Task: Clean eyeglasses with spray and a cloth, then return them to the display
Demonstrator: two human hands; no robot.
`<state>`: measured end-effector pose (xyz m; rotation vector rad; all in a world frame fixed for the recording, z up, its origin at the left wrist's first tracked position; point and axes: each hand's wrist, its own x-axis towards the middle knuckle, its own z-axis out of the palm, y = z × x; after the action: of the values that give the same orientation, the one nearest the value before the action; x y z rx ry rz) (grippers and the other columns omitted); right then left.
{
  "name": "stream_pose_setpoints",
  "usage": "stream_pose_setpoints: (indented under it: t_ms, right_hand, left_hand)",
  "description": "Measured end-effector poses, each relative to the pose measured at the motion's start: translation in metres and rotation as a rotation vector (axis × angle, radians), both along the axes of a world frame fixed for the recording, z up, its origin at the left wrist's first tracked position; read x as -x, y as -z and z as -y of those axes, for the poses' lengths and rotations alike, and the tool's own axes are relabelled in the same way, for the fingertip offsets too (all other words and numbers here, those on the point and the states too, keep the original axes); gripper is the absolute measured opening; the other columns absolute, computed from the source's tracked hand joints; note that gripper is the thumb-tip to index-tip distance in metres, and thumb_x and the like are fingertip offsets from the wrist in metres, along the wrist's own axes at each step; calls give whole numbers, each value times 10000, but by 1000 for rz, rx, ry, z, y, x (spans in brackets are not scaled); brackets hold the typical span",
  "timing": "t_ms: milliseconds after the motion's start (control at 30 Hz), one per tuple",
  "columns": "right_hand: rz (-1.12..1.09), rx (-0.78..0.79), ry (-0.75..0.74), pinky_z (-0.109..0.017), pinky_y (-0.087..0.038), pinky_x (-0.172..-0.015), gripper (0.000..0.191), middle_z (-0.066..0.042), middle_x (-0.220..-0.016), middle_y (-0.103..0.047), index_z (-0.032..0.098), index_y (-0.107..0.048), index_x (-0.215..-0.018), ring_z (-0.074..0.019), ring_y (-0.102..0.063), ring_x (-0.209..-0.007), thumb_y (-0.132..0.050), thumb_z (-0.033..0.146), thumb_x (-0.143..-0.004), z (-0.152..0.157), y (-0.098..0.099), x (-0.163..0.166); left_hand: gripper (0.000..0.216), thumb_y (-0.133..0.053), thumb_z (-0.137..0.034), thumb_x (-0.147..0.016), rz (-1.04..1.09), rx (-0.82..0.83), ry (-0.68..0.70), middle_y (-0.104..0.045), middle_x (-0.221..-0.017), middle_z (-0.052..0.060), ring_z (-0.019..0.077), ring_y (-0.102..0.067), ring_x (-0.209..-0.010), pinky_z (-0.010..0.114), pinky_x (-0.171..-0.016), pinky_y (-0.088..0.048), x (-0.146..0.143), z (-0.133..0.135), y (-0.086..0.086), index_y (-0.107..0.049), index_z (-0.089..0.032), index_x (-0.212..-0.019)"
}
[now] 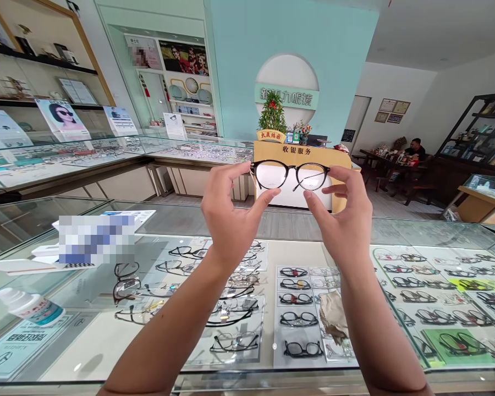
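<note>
A pair of round black-framed eyeglasses [292,169] is held up in front of me, above the glass display counter, with its lenses upright. My left hand [233,212] pinches the left end of the frame, its thumb under the left lens. On the other side, my right hand [344,212] grips the right end, thumb tip just below the right lens. Faint print shows on the lenses. Beneath my forearms, several eyeglass frames [299,319] lie in rows on the counter. A crumpled beige cloth [333,316] rests close to my right forearm.
A white spray bottle [31,307] stands on the left of the counter, near a white leaflet box [45,258]. Several frames [462,344] sit in the right-hand case. Farther back are a cashier desk [342,159], a potted plant [272,116] and a seated person [416,149].
</note>
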<state>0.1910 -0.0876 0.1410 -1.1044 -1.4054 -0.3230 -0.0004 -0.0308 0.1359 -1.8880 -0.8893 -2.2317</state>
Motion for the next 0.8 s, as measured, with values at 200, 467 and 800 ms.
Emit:
stream_pose_setpoints:
  t_ms: [200, 467, 800]
  right_hand:
    - [0, -1, -6, -493, -617, -920, 470, -101, -1386, -707, 312, -595, -1396, -258, -739, -1025, -768, 461, -985, -1, 0, 0]
    - [21, -45, -7, -523, -611, -951, 485, -117, -1370, -692, 307, -578, -1414, -299, -709, -1176, -754, 460, -989, -1, 0, 0]
    - [-12, -21, -6, -499, -589, -949, 443, -110, -1347, -706, 295, -604, -1343, -286, -706, -1132, -745, 523, -990, -1, 0, 2]
  left_hand:
    - [460, -961, -446, -832, -6, 8, -25, -762, -1204, 88, 352, -711, -1235, 537, -991, -627, 0, 0, 0, -731, -282, -1196]
    - [518, -939, -379, -835, -4, 73, 53, -741, -1242, 82, 294, -752, -1191, 452, -977, -623, -2, -8, 4, -695, -260, -1275]
    - [477, -930, -451, -858, 12, 122, 63, -762, -1189, 71, 265, -764, -1091, 431, -924, -610, -1, -7, 4, -701, -271, -1236]
